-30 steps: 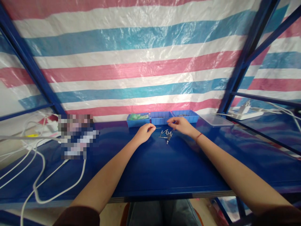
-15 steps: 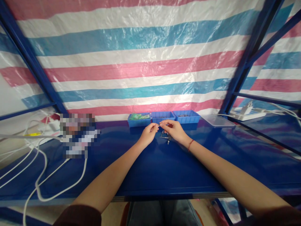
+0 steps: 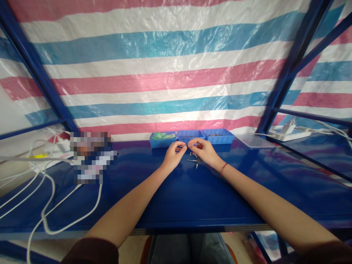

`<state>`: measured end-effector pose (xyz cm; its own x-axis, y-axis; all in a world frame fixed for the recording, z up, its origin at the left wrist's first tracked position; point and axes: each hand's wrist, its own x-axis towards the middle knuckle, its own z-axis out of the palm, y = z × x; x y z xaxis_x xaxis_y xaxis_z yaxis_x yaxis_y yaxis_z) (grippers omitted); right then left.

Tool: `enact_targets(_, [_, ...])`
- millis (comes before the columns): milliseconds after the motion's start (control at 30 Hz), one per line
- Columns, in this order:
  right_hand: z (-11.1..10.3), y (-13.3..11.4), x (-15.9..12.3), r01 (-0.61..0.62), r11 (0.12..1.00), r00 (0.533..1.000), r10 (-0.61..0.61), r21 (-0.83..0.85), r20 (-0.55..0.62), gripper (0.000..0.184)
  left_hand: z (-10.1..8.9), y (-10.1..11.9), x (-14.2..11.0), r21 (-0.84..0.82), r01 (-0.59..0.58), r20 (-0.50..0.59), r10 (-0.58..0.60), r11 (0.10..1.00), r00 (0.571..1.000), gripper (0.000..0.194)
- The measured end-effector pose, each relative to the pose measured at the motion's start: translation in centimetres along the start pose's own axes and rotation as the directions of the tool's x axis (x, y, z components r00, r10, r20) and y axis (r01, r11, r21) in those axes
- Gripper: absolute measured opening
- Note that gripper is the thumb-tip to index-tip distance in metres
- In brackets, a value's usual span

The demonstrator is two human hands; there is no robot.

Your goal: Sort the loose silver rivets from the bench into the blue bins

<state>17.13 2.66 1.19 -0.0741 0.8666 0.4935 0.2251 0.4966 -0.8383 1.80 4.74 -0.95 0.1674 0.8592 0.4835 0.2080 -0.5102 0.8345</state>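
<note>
Over the table, my left hand [image 3: 173,154] and my right hand [image 3: 202,151] meet fingertip to fingertip, both pinched closed. Between them runs a thin metal pin [image 3: 184,145], like a screw or rivet; most of it is hidden by the fingers. My left thumb and forefinger grip one end, and my right fingertips close on the other. Just below my right hand lies a small pile of similar metal pins [image 3: 196,161], thin shanks with thicker ends, partly covered by that hand.
Behind my hands stand a blue bin with green packets [image 3: 162,144], a middle blue bin [image 3: 180,139] and a right blue bin [image 3: 220,139] with small metal parts. A clear plastic lid [image 3: 255,141] lies to the right. White cables [image 3: 52,205] loop across the table's left side.
My left fingers have opened up slightly and shifted a little, so more of the thin pin shows between the hands. My right hand has barely moved. The pile is unchanged.
</note>
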Motion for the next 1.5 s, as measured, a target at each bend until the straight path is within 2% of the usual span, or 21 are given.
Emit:
enact_targets(200, [-0.2, 0.8, 0.0, 0.013, 0.998, 0.996, -0.007, -0.066, 0.092, 0.027, -0.1, -0.1, 0.0, 0.007, -0.061, -0.051, 0.061, 0.998, 0.997, 0.018])
enact_targets(300, [0.0, 0.6, -0.1, -0.026, 0.998, 0.986, 0.035, -0.06, 0.164, 0.028, 0.0, -0.1, 0.0, 0.005, -0.061, -0.036, 0.061, 0.998, 0.997, 0.021])
enact_targets(367, [-0.1, 0.5, 0.1, -0.06, 0.997, 0.985, 0.067, -0.052, 0.161, 0.029, 0.0, -0.1, 0.0, 0.029, -0.037, -0.036, 0.038, 0.999, 0.999, 0.024])
enact_targets(433, [-0.8, 0.8, 0.5, -0.085, 0.993, 0.996, 0.088, -0.082, 0.032, 0.029, 0.0, -0.1, -0.1, 0.088, -0.015, -0.021, 0.017, 0.996, 1.0, 0.029])
enact_targets(500, [-2.3, 1.5, 1.1, -0.122, 0.98, 0.978, 0.091, -0.158, -0.189, 0.03, -0.1, 0.0, -0.3, 0.171, -0.049, 0.053, 0.041, 0.984, 0.998, 0.03])
enact_targets(567, [-4.6, 2.6, 1.7, -0.196, 0.941, 0.918, 0.077, -0.275, -0.39, 0.031, -0.2, 0.2, -0.6, 0.245, -0.153, 0.187, 0.108, 0.957, 0.976, 0.028])
enact_targets(633, [-7.2, 4.0, 2.2, -0.295, 0.855, 0.858, 0.041, -0.426, -0.512, 0.031, -0.2, 0.6, -1.1, 0.309, -0.263, 0.323, 0.159, 0.914, 0.933, 0.03])
enact_targets(667, [-8.4, 4.6, 2.3, -0.325, 0.834, 0.841, 0.039, -0.446, -0.54, 0.029, -0.3, 0.8, -1.3, 0.343, -0.304, 0.379, 0.165, 0.889, 0.91, 0.032])
enact_targets(767, [-11.0, 6.1, 2.5, -0.386, 0.776, 0.831, 0.058, -0.499, -0.553, 0.028, -0.3, 1.5, -1.8, 0.437, -0.372, 0.499, 0.123, 0.819, 0.858, 0.039])
enact_targets(833, [-11.8, 6.6, 2.4, -0.415, 0.748, 0.825, 0.069, -0.518, -0.561, 0.029, -0.3, 1.7, -1.9, 0.467, -0.387, 0.537, 0.093, 0.795, 0.839, 0.038])
enact_targets(933, [-11.8, 6.8, 2.4, -0.433, 0.734, 0.816, 0.073, -0.523, -0.573, 0.032, -0.3, 1.8, -1.8, 0.486, -0.383, 0.539, 0.076, 0.786, 0.839, 0.03])
enact_targets(1067, [-10.7, 6.3, 2.4, -0.39, 0.734, 0.844, 0.044, -0.556, -0.534, 0.035, -0.2, 1.6, -1.7, 0.482, -0.383, 0.516, 0.097, 0.788, 0.851, 0.021])
enact_targets(1167, [-9.6, 5.6, 2.3, -0.303, 0.735, 0.891, -0.007, -0.606, -0.453, 0.034, -0.2, 1.3, -1.6, 0.489, -0.406, 0.501, 0.132, 0.772, 0.856, 0.02])
enact_targets(1333, [-7.4, 4.2, 2.1, -0.044, 0.687, 0.978, -0.118, -0.725, -0.172, 0.031, -0.1, 0.9, -1.4, 0.532, -0.371, 0.457, 0.111, 0.761, 0.883, 0.019])
enact_targets(1500, [-4.9, 2.3, 1.2, 0.171, 0.667, 0.984, -0.153, -0.725, 0.092, 0.032, -0.1, 1.2, -1.3, 0.561, -0.312, 0.433, 0.049, 0.767, 0.9, 0.017])
